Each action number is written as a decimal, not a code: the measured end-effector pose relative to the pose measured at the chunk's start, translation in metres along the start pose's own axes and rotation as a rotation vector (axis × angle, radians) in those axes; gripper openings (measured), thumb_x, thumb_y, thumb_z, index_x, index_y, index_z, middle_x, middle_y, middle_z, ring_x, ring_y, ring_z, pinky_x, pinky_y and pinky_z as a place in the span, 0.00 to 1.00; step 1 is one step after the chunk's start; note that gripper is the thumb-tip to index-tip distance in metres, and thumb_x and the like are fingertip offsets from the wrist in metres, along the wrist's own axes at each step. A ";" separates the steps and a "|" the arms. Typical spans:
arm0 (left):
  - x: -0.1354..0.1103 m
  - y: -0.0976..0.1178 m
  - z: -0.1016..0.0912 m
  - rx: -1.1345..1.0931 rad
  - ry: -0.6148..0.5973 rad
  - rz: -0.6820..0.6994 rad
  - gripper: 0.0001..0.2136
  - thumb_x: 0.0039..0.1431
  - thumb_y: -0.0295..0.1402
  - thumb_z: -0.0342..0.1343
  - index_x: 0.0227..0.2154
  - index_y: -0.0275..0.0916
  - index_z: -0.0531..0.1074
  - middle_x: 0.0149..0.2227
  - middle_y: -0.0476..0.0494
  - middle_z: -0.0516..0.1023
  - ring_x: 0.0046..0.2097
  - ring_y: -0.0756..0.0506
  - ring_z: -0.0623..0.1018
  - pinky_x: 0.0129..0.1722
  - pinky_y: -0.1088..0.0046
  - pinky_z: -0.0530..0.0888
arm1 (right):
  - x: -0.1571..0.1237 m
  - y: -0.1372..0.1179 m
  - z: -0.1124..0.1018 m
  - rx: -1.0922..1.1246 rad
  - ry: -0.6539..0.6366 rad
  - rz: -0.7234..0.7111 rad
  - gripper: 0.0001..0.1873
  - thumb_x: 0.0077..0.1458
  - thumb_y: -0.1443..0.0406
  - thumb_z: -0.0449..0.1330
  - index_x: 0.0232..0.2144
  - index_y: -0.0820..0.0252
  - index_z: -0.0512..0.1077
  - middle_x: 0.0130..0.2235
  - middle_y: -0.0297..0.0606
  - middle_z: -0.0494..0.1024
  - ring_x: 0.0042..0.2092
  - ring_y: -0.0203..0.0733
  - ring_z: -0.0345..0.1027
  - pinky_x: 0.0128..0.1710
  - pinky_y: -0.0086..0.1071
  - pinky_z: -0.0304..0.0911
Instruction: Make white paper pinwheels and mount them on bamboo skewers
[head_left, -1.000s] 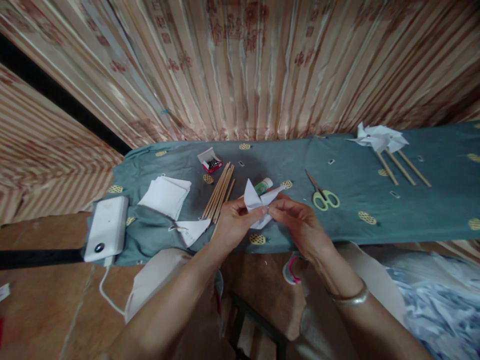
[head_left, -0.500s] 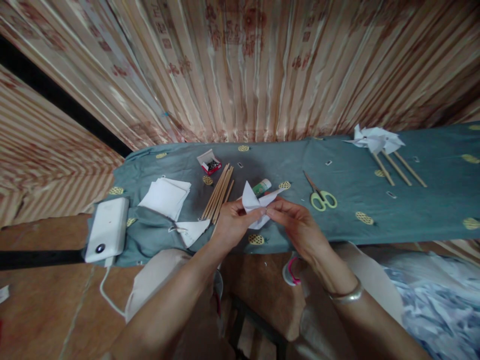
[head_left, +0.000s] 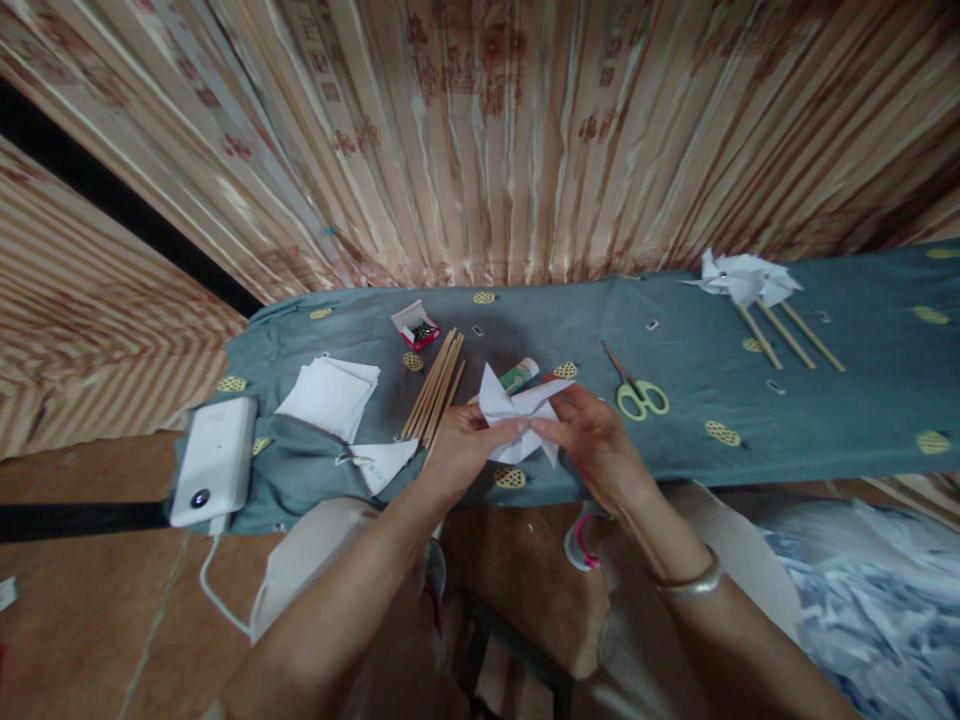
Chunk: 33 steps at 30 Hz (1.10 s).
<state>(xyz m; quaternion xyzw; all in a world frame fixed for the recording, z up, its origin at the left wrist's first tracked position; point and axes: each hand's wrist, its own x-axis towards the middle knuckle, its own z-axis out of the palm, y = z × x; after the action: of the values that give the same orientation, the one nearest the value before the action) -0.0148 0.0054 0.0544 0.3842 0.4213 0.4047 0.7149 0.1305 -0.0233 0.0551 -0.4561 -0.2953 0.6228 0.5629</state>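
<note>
A white paper pinwheel (head_left: 517,408) with folded, pointed blades is held between both hands over the front of the table. My left hand (head_left: 466,440) grips its left side, thumb laid towards the centre. From the right, my right hand (head_left: 589,435) pinches it with the thumb pressed near the middle and fingers behind. Whatever lies under the thumbs is hidden. Just behind the paper a green and white glue stick (head_left: 519,376) rests on the cloth. Wooden sticks (head_left: 435,390) lie in a bundle left of my left hand, and green-handled scissors (head_left: 636,390) lie beyond my right hand.
A small open box of metal pins (head_left: 416,326), a stack of white paper (head_left: 330,395), a cut paper piece (head_left: 382,463) and a white power bank (head_left: 214,455) are on the left. Finished pinwheels on sticks (head_left: 754,280) lie at the far right of the table (head_left: 675,310).
The right-hand blades of the pinwheel now lie spread and folded inward. My right hand has shifted from a fingertip pinch to a thumb pressed flat near the centre. The view has moved slightly.
</note>
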 end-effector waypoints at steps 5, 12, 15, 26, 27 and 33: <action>0.001 -0.002 -0.001 -0.032 -0.038 -0.011 0.21 0.32 0.42 0.75 0.30 0.35 0.82 0.30 0.44 0.82 0.29 0.49 0.77 0.33 0.72 0.74 | -0.001 -0.001 -0.002 0.028 0.004 0.042 0.27 0.36 0.63 0.74 0.41 0.55 0.71 0.34 0.32 0.83 0.34 0.41 0.76 0.37 0.34 0.71; 0.003 -0.004 -0.002 -0.012 0.004 -0.033 0.22 0.28 0.42 0.76 0.28 0.34 0.82 0.27 0.44 0.81 0.27 0.50 0.75 0.30 0.74 0.71 | 0.002 0.004 -0.005 0.052 0.009 0.044 0.27 0.36 0.65 0.74 0.41 0.54 0.71 0.35 0.31 0.83 0.34 0.40 0.76 0.38 0.34 0.71; 0.004 -0.006 -0.003 0.014 0.029 -0.036 0.23 0.27 0.44 0.76 0.26 0.33 0.82 0.26 0.44 0.80 0.26 0.49 0.74 0.30 0.72 0.71 | 0.005 0.007 -0.008 0.023 0.010 0.023 0.29 0.36 0.65 0.74 0.43 0.54 0.71 0.34 0.31 0.82 0.34 0.40 0.76 0.37 0.34 0.72; 0.005 -0.004 -0.001 0.038 0.058 0.004 0.20 0.29 0.43 0.75 0.24 0.33 0.82 0.26 0.42 0.81 0.28 0.47 0.75 0.32 0.71 0.72 | 0.008 0.013 -0.008 -0.001 0.040 -0.035 0.29 0.34 0.62 0.75 0.41 0.54 0.71 0.32 0.30 0.83 0.33 0.39 0.76 0.35 0.31 0.71; 0.005 -0.002 0.001 0.028 0.058 0.014 0.20 0.28 0.44 0.75 0.23 0.33 0.82 0.26 0.42 0.81 0.29 0.46 0.76 0.32 0.70 0.73 | 0.008 0.013 -0.008 0.007 0.044 -0.037 0.29 0.33 0.62 0.76 0.40 0.54 0.71 0.32 0.30 0.83 0.33 0.39 0.76 0.36 0.30 0.71; 0.004 0.001 0.005 -0.003 0.076 0.025 0.21 0.24 0.45 0.75 0.21 0.35 0.81 0.25 0.42 0.80 0.31 0.44 0.77 0.33 0.69 0.74 | 0.008 0.011 -0.007 0.001 0.071 -0.034 0.29 0.33 0.62 0.76 0.40 0.55 0.71 0.31 0.31 0.83 0.33 0.40 0.76 0.36 0.31 0.71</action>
<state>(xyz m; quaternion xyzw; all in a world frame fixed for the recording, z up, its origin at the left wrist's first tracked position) -0.0090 0.0082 0.0554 0.3729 0.4428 0.4286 0.6937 0.1323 -0.0185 0.0401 -0.4723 -0.2825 0.5969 0.5838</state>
